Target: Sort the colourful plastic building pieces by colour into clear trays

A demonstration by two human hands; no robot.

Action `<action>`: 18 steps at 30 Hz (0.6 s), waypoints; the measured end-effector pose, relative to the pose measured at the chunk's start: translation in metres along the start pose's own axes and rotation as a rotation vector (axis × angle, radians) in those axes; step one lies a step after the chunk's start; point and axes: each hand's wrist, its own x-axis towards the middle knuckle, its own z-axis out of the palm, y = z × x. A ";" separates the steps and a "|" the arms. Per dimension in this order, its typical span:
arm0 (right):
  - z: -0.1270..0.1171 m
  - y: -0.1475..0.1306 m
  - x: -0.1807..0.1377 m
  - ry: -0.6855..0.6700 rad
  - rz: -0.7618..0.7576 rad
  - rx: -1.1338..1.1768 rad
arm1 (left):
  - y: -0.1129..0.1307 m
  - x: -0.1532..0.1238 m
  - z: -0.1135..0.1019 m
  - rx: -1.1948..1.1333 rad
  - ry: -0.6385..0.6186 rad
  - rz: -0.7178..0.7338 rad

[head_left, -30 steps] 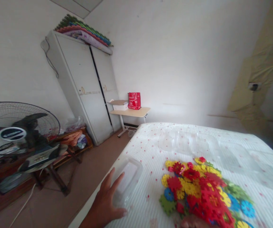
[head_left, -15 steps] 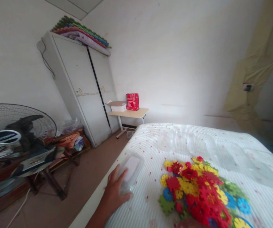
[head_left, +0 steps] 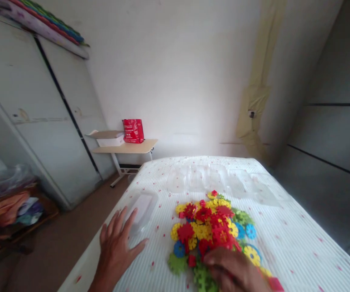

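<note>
My left hand (head_left: 117, 245) lies open with fingers spread on the bed's near left side. Its fingertips are at the near edge of a clear plastic box (head_left: 150, 198) that has a white rectangle (head_left: 142, 209) in or on it. To the right is a heap of plastic gear-shaped pieces (head_left: 203, 231) in red, yellow, blue and green. My right hand (head_left: 235, 265) is over the heap's near edge, blurred, fingers curled together; what they hold, if anything, is hidden.
A row of clear plastic boxes (head_left: 213, 177) lies across the far part of the dotted bedsheet (head_left: 299, 239). Beyond the bed stand a small table (head_left: 126, 148) with a red bag (head_left: 133, 130) and white box (head_left: 110, 140), and a grey cabinet (head_left: 59, 142).
My view has turned right, so the fan has left it. My right hand has come into fuller view over the heap. The left hand has drawn back a little from the plastic box.
</note>
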 end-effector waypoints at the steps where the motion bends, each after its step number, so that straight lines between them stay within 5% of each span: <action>1: -0.014 0.006 0.000 0.066 0.042 -0.044 | 0.008 -0.006 -0.002 -0.066 0.023 0.042; 4: -0.059 0.035 -0.003 0.301 0.262 -0.225 | 0.045 -0.024 0.001 -0.304 -0.117 0.191; 8: -0.089 0.087 -0.010 0.306 0.419 -0.509 | 0.101 -0.035 0.017 -0.430 -0.434 0.293; 12: -0.079 0.116 -0.009 0.202 0.441 -0.577 | 0.135 -0.026 0.027 -0.423 -0.555 0.261; 18: -0.046 0.098 0.005 0.182 0.353 -0.483 | 0.155 -0.019 0.034 -0.435 -0.538 0.283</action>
